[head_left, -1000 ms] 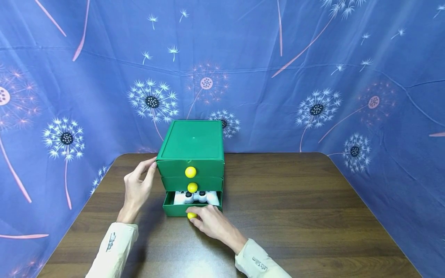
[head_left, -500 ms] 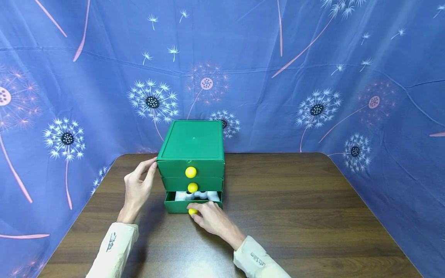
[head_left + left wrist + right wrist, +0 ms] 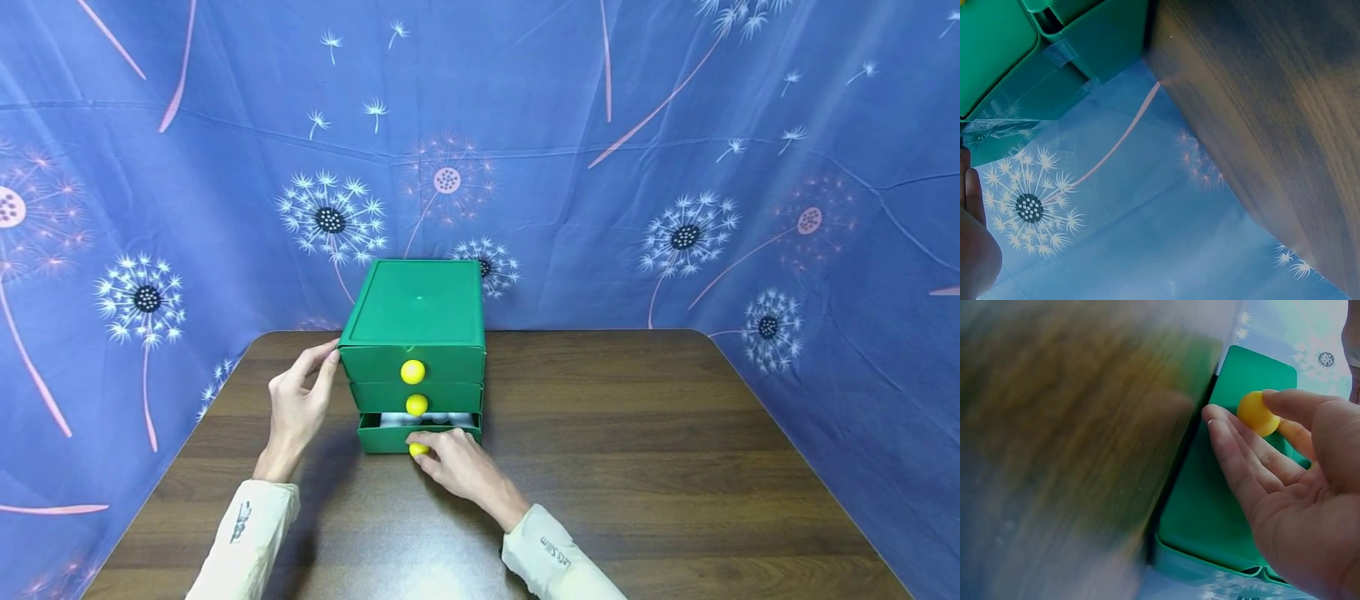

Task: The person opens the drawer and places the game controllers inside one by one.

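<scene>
A green cabinet (image 3: 420, 304) with three stacked drawers, each with a round yellow knob, stands on the wooden table. Its bottom drawer (image 3: 384, 441) is slightly pulled out, and part of a white game controller (image 3: 392, 420) shows through the gap. My right hand (image 3: 459, 467) pinches the lowest yellow knob (image 3: 1257, 414) between thumb and fingers, as the right wrist view shows. At the cabinet's upper left front corner, my left hand (image 3: 297, 408) rests its fingertips and thumb. Only part of the left hand (image 3: 975, 231) appears in the left wrist view.
The upper knob (image 3: 412, 372) and middle knob (image 3: 416, 405) sit on closed drawers. A blue dandelion-patterned cloth (image 3: 570, 208) hangs behind the brown wooden table (image 3: 637, 450). Clear tape (image 3: 1060, 53) is stuck on the cabinet's side.
My right hand has moved away from me with the knob, sliding the bottom drawer inward. Less of the game controller shows. My left hand has stayed at the cabinet corner.
</scene>
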{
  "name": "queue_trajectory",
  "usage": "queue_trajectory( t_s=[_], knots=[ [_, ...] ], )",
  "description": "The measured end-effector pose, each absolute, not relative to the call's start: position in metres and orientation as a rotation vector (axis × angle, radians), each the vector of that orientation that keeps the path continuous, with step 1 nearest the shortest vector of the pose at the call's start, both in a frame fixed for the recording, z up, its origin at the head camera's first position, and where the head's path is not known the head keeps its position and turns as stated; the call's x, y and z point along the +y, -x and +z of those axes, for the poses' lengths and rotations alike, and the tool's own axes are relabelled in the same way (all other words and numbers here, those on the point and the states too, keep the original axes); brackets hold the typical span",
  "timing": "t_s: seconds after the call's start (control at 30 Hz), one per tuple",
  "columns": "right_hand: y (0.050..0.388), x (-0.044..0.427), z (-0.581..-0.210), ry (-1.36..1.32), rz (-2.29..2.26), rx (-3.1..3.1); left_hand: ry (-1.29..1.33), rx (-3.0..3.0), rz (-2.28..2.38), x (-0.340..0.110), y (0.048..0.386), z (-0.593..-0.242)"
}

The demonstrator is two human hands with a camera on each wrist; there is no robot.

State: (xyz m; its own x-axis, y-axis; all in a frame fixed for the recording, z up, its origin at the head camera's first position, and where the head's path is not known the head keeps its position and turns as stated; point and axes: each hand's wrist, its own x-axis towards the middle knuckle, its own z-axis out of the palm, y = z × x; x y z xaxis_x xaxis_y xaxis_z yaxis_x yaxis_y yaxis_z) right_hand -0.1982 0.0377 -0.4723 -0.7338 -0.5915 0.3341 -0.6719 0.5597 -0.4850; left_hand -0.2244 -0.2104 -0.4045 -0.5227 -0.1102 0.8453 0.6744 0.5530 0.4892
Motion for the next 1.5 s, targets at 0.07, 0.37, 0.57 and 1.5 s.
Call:
queue_trajectory(
  t_s=[0.07,0.37,0.57,1.5],
  knots=[
    [0.199,0.038,-0.472,-1.078,0.916,-2.658,0.458,-1.874,-1.070,-0.211,0.224,-0.404],
    [0.204,0.038,-0.472,-1.088,0.902,-2.645,0.460,-1.885,-1.065,-0.211,0.223,-0.402],
    [0.207,0.039,-0.473,-1.068,0.919,-2.659,0.468,-1.883,-1.067,-0.211,0.225,-0.403],
    [0.217,0.039,-0.473,-1.025,0.967,-2.702,0.449,-1.894,-1.050,-0.213,0.227,-0.406]
  ],
)
